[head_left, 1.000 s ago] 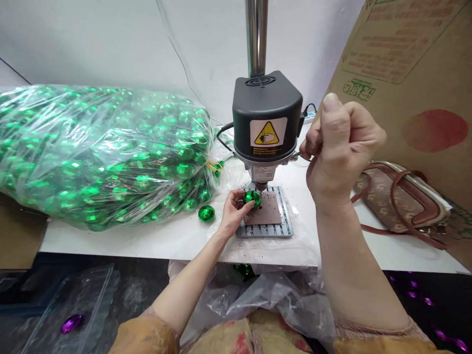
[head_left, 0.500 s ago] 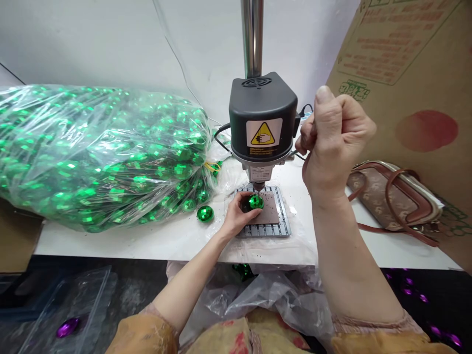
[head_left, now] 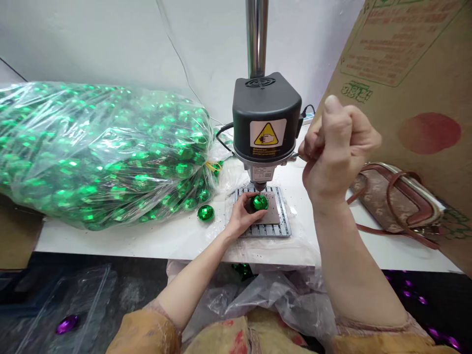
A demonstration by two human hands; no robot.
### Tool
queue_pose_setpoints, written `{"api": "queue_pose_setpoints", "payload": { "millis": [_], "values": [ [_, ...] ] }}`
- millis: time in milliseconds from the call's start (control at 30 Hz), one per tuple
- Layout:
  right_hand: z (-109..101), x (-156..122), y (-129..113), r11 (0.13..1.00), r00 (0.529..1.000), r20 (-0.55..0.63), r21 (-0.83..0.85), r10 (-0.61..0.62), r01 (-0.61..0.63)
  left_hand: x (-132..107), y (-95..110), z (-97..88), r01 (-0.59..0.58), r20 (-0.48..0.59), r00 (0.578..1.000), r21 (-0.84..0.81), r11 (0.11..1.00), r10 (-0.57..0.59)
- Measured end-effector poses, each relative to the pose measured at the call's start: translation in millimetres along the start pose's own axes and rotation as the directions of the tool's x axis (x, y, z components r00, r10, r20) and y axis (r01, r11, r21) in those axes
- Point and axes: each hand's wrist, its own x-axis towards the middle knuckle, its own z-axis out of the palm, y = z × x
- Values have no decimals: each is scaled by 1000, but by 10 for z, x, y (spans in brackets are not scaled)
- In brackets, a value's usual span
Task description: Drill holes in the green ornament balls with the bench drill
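a: left hand, state?
b: left hand (head_left: 241,217), centre of frame: thumb and fingers clamped on a faceted green ball (head_left: 261,202), thumb along the near side, fingers around the far side.
a: location of that ball?
b: slightly right of and below frame centre, directly under the chuck (head_left: 261,187) of a bench drill press (head_left: 266,115). the drill's tip seems to meet the top of the ball; too small to tell whether it has entered.
a: beneath it?
b: a square brown pad (head_left: 273,217) on a slotted metal base plate (head_left: 287,229). small dark specks scattered there.
a: right hand?
b: right hand (head_left: 335,152), right of centre: curled into a tight fist, thumb uppermost, closed on the outer end of the thin lever (head_left: 296,155) at the drill press's right side. gripped part hidden by the fist.
a: elsewhere on the white tabletop (head_left: 147,243)?
b: second green ball (head_left: 205,213), left of the base plate, well apart from it. clear plastic bag (head_left: 110,132) of similar balls across the left of frame, yellow tie (head_left: 213,167) at its neck. brown patterned handbag (head_left: 394,199) at right, beside a cardboard carton (head_left: 398,64).
a: lower left?
b: purple ball (head_left: 67,324) on clear plastic.
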Motion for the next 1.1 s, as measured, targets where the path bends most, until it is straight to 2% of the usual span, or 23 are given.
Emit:
{"api": "queue_pose_setpoints", "payload": {
  "millis": [167,333,600,833,1100],
  "values": [
    [-58,-265,-7,987,986,-86,62,-143,149,-9,12,4,-17,4,1000,14,1000,17],
    [-121,-377,29,973,976,-57,81,-210,214,-8,-21,-8,-28,18,999,32,999,27],
    [-163,-398,117,943,953,-37,140,-300,302,-10,-19,-24,-42,33,999,30,999,41],
    [-193,-452,181,913,928,-26,175,-371,369,-29,6,-1,-4,24,1000,8,1000,3],
    [-242,-496,208,916,930,-11,172,-367,363,-31,21,10,8,15,1000,-30,1000,-7]
  ]
}}
